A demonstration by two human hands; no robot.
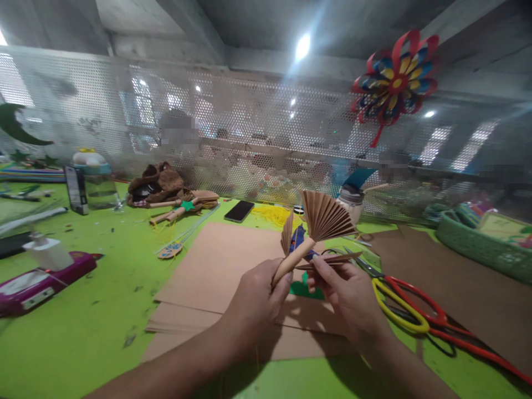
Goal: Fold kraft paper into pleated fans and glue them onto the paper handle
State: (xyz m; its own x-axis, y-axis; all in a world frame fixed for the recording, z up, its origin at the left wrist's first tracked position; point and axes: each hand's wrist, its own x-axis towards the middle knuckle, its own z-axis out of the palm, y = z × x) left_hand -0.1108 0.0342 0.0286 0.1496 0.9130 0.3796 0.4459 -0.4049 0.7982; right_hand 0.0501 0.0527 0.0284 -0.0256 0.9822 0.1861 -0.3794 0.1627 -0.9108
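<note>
My left hand [261,291] is closed around the lower end of a rolled brown paper tube [294,260], which tilts up to the right. Pleated brown paper fans [328,217] spread from its upper part, with a dark blue piece [297,239] between them. My right hand [347,293] pinches the lower right fan [332,259] at its inner end, close to the tube. Beneath both hands lie stacked brown paper sheets [233,255]. A green cut piece [306,288] shows on them, partly hidden by my hands and the fan.
Yellow-handled scissors [399,310] and red-handled scissors [419,296] lie to the right, near a green basket [477,249]. A phone [239,211] and yellow strands [272,215] are behind the sheets. At left sits a purple power strip [50,282]; a perforated screen [249,122] borders the table's back.
</note>
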